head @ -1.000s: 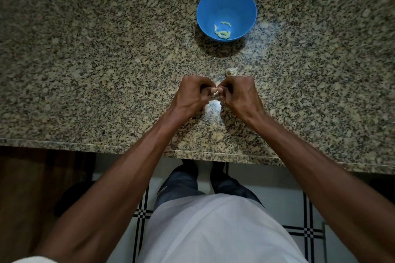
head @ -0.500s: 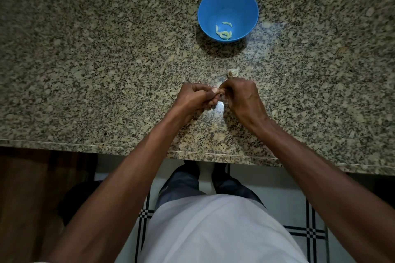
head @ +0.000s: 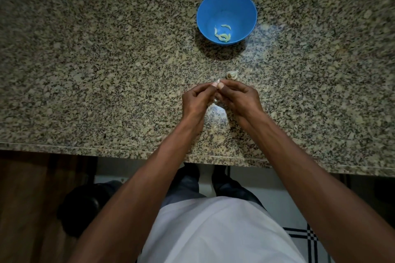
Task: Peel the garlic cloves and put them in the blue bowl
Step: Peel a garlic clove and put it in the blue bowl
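Both hands meet over the granite counter (head: 85, 70), fingertips together. The left hand (head: 195, 100) and the right hand (head: 239, 98) pinch a small garlic clove (head: 217, 87) between thumbs and forefingers; a pale bit of skin (head: 218, 80) sticks up at the fingertips, and most of the clove is hidden. Just beyond the right hand, another clove (head: 232, 74) lies on the counter, unpeeled. Farther back stands the blue bowl (head: 213, 8), with a few peeled cloves (head: 222, 35) at its bottom.
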The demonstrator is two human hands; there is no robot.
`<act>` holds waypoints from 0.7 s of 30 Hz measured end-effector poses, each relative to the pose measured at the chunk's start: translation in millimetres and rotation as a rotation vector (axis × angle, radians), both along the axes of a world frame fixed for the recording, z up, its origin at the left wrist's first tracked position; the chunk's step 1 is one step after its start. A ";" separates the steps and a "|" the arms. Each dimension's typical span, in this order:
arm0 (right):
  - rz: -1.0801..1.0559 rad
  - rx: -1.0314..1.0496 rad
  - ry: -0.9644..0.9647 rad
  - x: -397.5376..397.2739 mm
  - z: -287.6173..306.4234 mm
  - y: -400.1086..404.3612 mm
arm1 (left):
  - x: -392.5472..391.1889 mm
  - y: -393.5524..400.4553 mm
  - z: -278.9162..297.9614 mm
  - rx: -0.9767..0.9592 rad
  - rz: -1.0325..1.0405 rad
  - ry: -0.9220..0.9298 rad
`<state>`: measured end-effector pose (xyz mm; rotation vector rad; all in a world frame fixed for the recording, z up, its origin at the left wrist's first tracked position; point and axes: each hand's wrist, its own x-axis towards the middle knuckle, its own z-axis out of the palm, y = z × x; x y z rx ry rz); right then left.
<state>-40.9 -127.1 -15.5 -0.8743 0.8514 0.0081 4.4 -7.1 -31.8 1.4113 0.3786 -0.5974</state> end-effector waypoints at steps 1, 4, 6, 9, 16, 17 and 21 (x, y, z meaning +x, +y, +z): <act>0.011 -0.015 -0.008 -1.3 -0.3 -1.1 | 1.2 1.0 -0.3 -0.008 -0.007 0.014; 0.066 -0.144 -0.059 -6.2 -1.0 -5.1 | 9.8 6.3 3.7 -0.030 -0.106 0.050; 0.091 -0.239 -0.109 -8.4 -1.5 -6.8 | 16.9 10.9 6.4 -0.073 -0.162 0.109; 0.165 -0.381 -0.148 -10.2 -1.8 -10.0 | 22.1 15.2 10.6 -0.112 -0.219 0.158; 0.252 -0.420 -0.173 -13.9 -4.5 -20.0 | 18.1 13.1 4.9 0.193 -0.330 -0.170; 0.253 -0.428 -0.167 -13.8 -4.8 -19.5 | 17.2 11.9 5.0 0.245 -0.368 -0.234; 0.252 -0.454 -0.151 -11.9 -6.4 -16.5 | 11.2 2.5 7.4 0.389 -0.416 -0.435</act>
